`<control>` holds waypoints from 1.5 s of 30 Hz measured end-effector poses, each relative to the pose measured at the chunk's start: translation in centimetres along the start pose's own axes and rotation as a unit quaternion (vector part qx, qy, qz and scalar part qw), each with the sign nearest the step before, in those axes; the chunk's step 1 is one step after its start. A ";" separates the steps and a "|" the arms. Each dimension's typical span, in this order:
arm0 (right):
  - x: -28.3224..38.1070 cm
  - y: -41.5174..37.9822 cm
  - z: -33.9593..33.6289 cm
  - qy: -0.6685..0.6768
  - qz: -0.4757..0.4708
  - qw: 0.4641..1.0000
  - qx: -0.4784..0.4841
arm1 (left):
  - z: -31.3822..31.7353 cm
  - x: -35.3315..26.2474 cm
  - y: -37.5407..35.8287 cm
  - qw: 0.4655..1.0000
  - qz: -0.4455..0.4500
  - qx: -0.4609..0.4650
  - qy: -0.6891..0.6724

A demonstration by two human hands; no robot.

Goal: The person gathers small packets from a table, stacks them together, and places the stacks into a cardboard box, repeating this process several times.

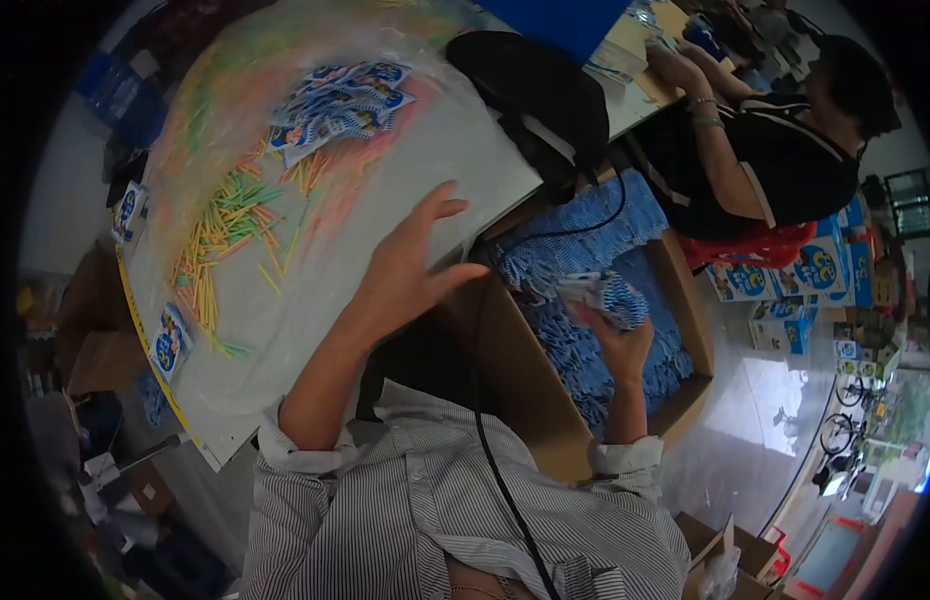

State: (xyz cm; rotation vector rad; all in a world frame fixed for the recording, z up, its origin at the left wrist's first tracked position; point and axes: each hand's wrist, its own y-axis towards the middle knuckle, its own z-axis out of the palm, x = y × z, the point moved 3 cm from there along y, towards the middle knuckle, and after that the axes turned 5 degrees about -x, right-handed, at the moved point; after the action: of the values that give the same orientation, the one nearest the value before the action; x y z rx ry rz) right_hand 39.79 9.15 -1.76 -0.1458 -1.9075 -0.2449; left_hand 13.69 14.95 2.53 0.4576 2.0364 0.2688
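My left hand (405,265) is raised over the front edge of the white table (425,190), fingers apart and holding nothing. Below and to the right, my right hand (620,340) is closed on a bundle of blue-and-white packets (615,298) inside a cardboard box (685,290). Blue strip-like pieces (575,350) fill much of that box. On the table lie a pile of blue-and-white packets (340,105) and scattered yellow, green and orange sticks (225,235), with a clear plastic sheet around them.
A black bag (530,90) rests on the table's right corner, and a black cable runs across the box. Another person (755,160) sits at the upper right near a red chair (750,248). Blue printed boxes (820,265) stand behind that person.
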 end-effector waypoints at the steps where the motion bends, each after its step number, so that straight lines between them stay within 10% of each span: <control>1: -2.7 -1.0 -0.8 -0.069 0.036 0.996 -0.033 | -0.5 0.9 -0.8 0.999 -0.029 -0.010 -0.010; 14: -14.0 -2.2 6.3 -0.148 0.052 0.986 -0.047 | -1.6 3.6 -5.2 0.994 -0.112 -0.014 0.003; 17: -14.4 -1.8 7.3 -0.080 -0.070 0.993 -0.052 | -1.5 4.0 -5.3 0.994 -0.113 -0.014 -0.002; 25: -13.2 -1.1 6.7 -0.227 0.087 0.966 0.093 | -2.4 4.9 -6.2 0.989 -0.144 0.006 0.032; 28: -16.2 -0.8 7.7 -0.255 0.002 0.966 0.032 | -1.9 5.1 -6.3 0.987 -0.157 -0.003 0.014; 37: -13.4 -2.4 5.9 -0.094 0.130 0.978 0.134 | -2.5 4.9 -6.7 0.987 -0.163 -0.005 0.007; 45: -15.7 -3.0 3.5 -0.058 0.093 0.989 -0.101 | -2.9 5.0 -6.0 0.986 -0.150 -0.073 -0.001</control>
State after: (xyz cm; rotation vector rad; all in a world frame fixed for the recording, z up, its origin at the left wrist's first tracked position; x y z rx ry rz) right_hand 41.31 7.41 -17.97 -0.4802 -1.9661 -0.3085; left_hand 7.68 11.73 -2.26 0.0579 2.0334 0.2300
